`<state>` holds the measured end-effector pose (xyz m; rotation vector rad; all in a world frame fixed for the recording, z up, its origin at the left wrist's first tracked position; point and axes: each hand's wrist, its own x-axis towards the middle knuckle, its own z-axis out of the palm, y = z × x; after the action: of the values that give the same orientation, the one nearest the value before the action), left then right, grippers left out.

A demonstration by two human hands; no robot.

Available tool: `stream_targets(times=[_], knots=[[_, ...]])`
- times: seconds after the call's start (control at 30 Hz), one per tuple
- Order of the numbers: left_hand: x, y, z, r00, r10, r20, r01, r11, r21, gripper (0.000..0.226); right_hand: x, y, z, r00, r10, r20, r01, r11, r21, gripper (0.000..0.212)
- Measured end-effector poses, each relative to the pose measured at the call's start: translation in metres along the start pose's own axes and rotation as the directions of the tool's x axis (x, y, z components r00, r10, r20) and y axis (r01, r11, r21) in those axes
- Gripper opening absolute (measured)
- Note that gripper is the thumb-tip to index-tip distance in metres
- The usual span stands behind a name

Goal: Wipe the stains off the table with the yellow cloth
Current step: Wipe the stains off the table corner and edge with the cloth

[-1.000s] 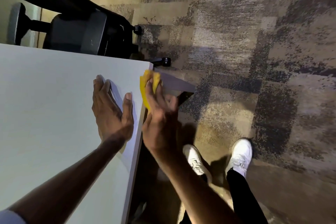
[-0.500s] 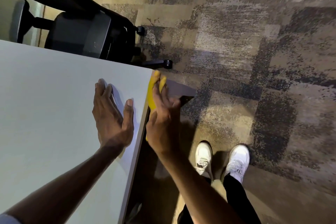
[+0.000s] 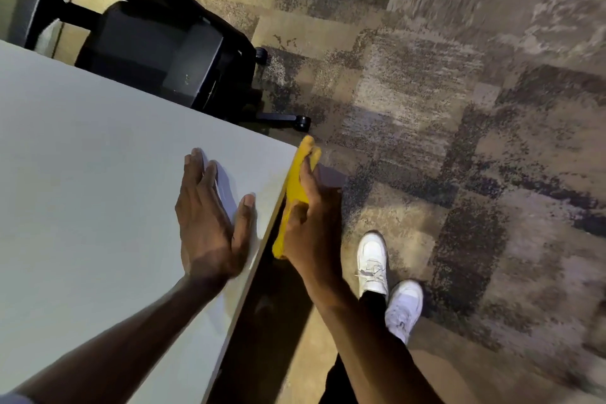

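Where the long, soft yellow cloth [image 3: 295, 187] lies: against the right side edge of the table, running from the far corner back toward the person. Its far tip pokes just past the corner, and its near end sits below the line of the top.
Right hand [image 3: 314, 223]: off the side of the table, laid over the yellow cloth. The fingers run lengthwise along it and the thumb bends onto its near part, so the hand grasps the cloth and presses it to the edge.
Left hand [image 3: 206, 223]: palm down on the table top, just beside the same edge. The fingers are straight, released and slightly apart, with the thumb spread toward the edge. It holds nothing.
Hands, relation: close together but not touching, with the table edge and the cloth between them.
Table [image 3: 82, 190]: pale grey-white rectangular top with a smooth matt surface, filling the lower left of the view.
Chair [image 3: 157, 43]: black office chair with mesh back, padded seat and castors. It stands beyond the far edge, and one castor arm reaches near the cloth's far tip without touching it.
Floor [image 3: 459, 108]: mottled carpet tiles in brown, beige and grey.
Feet: two white lace-up trainers [image 3: 372, 262] on the carpet, right of the table, under the right forearm.
Picture quality: the right margin is blurred.
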<state>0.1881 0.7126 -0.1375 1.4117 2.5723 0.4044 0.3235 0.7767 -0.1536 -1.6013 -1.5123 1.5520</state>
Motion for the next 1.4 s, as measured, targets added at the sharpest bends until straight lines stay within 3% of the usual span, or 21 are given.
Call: stream_targets(times=[0.1,0.23,0.37,0.7,0.83,0.9,1.0,1.07,1.2,1.33,1.4], knots=[[0.002,-0.002,0.0,1.0,0.009,-0.017,-0.009,1.0,0.028,0.082,-0.032,-0.004,-0.007,0.997,0.011,0.071,-0.018,0.995,0.1,0.068],[0.003,0.001,-0.004,1.0,0.02,-0.001,-0.019,0.999,0.035,0.083,-0.024,0.007,-0.046,0.991,-0.082,0.11,0.072,0.993,0.091,0.076],[0.003,0.003,-0.008,1.0,0.009,0.017,-0.01,1.0,0.025,0.083,0.024,0.006,-0.09,0.985,0.041,0.167,-0.075,0.976,0.203,0.082],[0.009,0.004,-0.012,0.998,-0.035,0.061,0.033,0.999,0.039,0.085,0.095,0.0,-0.102,0.921,0.004,0.39,-0.068,0.986,0.151,0.082],[0.011,0.009,-0.011,1.0,0.014,-0.008,-0.013,0.997,0.081,0.081,0.122,0.006,-0.118,0.878,0.038,0.478,-0.108,0.987,0.12,0.083],[0.014,0.023,-0.013,0.996,-0.09,-0.022,0.091,0.993,0.076,0.079,0.135,0.004,-0.126,0.84,0.035,0.542,-0.115,0.987,0.115,0.078],[0.023,0.063,-0.008,0.921,-0.385,-0.055,0.385,0.923,-0.012,0.082,0.156,-0.003,-0.139,0.767,-0.015,0.642,-0.029,0.998,0.058,0.072],[0.034,0.088,0.004,0.859,-0.495,-0.131,0.484,0.868,-0.11,0.077,0.169,-0.008,-0.144,0.714,-0.027,0.7,0.017,1.0,0.021,0.073],[0.054,0.115,0.031,0.733,-0.641,-0.226,0.621,0.767,-0.16,0.081,0.18,-0.01,-0.159,0.578,-0.045,0.815,-0.012,0.998,0.064,0.074],[0.064,0.109,0.043,0.57,-0.758,-0.318,0.741,0.641,-0.2,0.08,0.191,-0.021,-0.169,0.55,-0.082,0.831,0.091,0.995,0.038,0.069],[0.067,0.107,0.047,0.546,-0.754,-0.366,0.743,0.637,-0.205,0.069,0.19,-0.021,-0.167,0.521,-0.094,0.848,0.102,0.994,0.048,0.07]])
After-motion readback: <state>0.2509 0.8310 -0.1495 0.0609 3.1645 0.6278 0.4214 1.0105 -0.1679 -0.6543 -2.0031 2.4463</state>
